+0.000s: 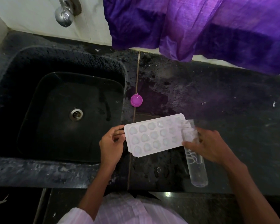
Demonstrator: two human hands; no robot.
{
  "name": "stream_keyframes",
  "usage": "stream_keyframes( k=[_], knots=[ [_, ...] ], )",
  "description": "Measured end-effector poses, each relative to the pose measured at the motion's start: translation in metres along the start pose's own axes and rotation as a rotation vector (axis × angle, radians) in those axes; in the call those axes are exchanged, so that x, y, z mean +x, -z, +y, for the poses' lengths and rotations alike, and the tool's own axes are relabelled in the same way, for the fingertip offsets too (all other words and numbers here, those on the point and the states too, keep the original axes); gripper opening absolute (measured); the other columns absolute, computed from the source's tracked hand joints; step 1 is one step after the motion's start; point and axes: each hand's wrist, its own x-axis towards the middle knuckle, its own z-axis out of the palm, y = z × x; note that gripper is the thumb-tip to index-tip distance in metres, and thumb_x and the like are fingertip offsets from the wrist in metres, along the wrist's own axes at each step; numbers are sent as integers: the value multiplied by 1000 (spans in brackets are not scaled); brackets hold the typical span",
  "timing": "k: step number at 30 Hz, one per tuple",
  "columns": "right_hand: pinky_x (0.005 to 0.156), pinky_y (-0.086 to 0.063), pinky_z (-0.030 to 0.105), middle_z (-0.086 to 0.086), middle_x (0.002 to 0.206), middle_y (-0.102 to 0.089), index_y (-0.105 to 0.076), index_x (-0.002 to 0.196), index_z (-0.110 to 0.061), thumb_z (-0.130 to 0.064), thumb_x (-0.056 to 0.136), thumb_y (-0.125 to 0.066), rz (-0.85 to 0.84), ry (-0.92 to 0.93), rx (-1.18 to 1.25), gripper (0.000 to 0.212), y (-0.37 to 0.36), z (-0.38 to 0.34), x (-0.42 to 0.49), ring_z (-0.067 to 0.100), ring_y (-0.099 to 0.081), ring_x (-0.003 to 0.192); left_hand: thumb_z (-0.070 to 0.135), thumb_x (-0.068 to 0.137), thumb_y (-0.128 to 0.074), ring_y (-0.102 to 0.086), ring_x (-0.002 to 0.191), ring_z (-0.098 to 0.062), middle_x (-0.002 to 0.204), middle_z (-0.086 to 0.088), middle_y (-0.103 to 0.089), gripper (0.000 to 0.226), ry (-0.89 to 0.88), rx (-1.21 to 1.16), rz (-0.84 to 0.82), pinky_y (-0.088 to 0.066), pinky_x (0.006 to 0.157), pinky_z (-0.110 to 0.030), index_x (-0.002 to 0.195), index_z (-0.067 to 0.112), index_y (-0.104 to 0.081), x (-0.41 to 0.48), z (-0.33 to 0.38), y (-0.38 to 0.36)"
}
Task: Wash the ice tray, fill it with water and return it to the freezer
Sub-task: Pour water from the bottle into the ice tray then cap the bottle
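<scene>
While left hand (pixel 111 143) pinches the ice tray (pixel 152 136), right hand (pixel 207 146) grips the bottle (pixel 196 165)

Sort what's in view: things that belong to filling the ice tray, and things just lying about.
In use: ice tray, held at its end by the left hand; clear bottle, gripped by the right hand; pink cap, likely the bottle's.
Idle now: purple cloth; tap; sink.

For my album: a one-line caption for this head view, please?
Right hand tilts an uncapped water bottle over the ice tray; left hand holds its end beside the sink.
</scene>
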Motion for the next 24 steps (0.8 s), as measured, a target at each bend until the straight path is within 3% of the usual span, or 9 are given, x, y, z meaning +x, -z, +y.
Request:
stream_keyframes(
  k=[12, 19, 24],
  knots=[
    [70, -48, 19, -6, 101, -72, -62, 118, -18, -41, 82, -76, -21, 4, 5, 45, 0, -1, -2, 5, -63, 74, -6, 88, -63, -71, 90, -4, 95, 8, -76, 35, 2, 7, 9, -57, 86, -27, 110, 18, -73, -1, 0, -1],
    [59, -37, 8, -20, 80, -59, -64, 112, -19, -43, 82, -75, -37, -20, -18, 40, -1, 1, -1, -5, -56, 65, -7, 87, -63, -71, 89, -2, 92, 11, -75, 37, 1, -5, 19, -56, 83, -23, 105, 24, -72, -2, 2, -1],
    [63, -43, 15, -15, 83, -62, -65, 112, -19, -44, 82, -75, -31, -29, -15, 41, -1, 1, -1, -1, -59, 68, -7, 87, -63, -70, 89, -2, 94, 10, -75, 38, -10, -5, 21, -56, 84, -22, 103, 26, -71, -2, 2, -2]
  ],
)
